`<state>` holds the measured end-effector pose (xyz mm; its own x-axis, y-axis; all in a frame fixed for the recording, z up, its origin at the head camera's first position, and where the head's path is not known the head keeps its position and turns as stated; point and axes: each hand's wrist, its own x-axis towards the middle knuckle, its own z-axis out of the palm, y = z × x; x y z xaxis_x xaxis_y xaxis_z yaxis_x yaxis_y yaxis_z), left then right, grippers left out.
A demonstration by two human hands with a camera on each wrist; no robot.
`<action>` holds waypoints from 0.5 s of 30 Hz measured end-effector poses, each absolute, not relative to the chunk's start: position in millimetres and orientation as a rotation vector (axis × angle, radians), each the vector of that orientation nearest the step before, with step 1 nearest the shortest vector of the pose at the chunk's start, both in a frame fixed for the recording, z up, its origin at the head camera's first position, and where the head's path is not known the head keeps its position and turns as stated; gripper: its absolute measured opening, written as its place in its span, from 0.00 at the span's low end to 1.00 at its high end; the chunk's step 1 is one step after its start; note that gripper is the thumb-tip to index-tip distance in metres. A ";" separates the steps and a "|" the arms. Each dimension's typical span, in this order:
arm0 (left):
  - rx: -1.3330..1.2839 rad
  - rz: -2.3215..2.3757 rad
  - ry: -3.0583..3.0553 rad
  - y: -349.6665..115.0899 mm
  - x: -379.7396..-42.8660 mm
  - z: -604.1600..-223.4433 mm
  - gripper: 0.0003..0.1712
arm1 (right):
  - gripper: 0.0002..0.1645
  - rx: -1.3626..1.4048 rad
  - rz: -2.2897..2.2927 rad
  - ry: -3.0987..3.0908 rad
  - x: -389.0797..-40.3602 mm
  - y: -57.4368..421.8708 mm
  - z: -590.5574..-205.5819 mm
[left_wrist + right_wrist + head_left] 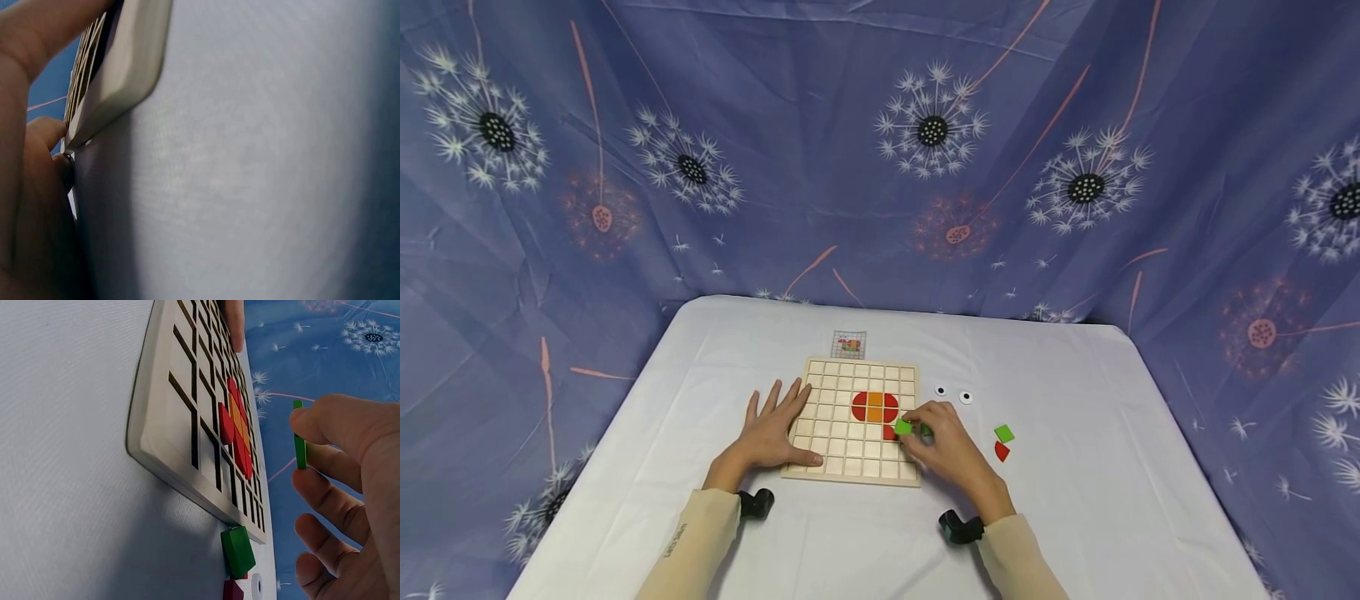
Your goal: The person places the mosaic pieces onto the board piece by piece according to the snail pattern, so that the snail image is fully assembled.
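A wooden grid board [838, 446] lies on the table. My left hand [772, 429] rests at its left side with fingers spread, thumb over the lower left edge. Thumb and fingers of my right hand [951, 442] pinch a green square tile [300, 434] above the board's right part. On the grid, two orange squares [875, 407] stand between rounded red pieces [860, 407]. One more red piece [889, 432] lies just below them, partly hidden by the held tile. In the left wrist view, the board's edge [125, 81] shows close to the left hand.
A second green piece [926, 430] shows beside the right fingers. Farther right lie a green square [1003, 433] and a red quarter-round piece [1002, 451]. Two white eye discs [966, 397] sit right of the board. A small picture card [848, 344] lies behind it.
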<state>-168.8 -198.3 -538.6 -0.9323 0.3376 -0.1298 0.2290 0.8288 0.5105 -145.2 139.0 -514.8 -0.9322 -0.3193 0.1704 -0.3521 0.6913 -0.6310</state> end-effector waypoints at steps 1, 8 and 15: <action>0.438 0.742 2.794 -198.4 -169.2 -538.1 0.79 | 0.13 0.570 1.078 -2.842 -146.0 138.4 -514.7; 0.468 0.718 2.796 -197.6 -173.0 -536.0 0.78 | 0.13 0.562 1.101 -2.817 -148.5 133.9 -515.4; 0.445 0.715 2.807 -199.1 -169.0 -538.8 0.78 | 0.14 0.578 1.105 -2.843 -155.8 124.9 -515.0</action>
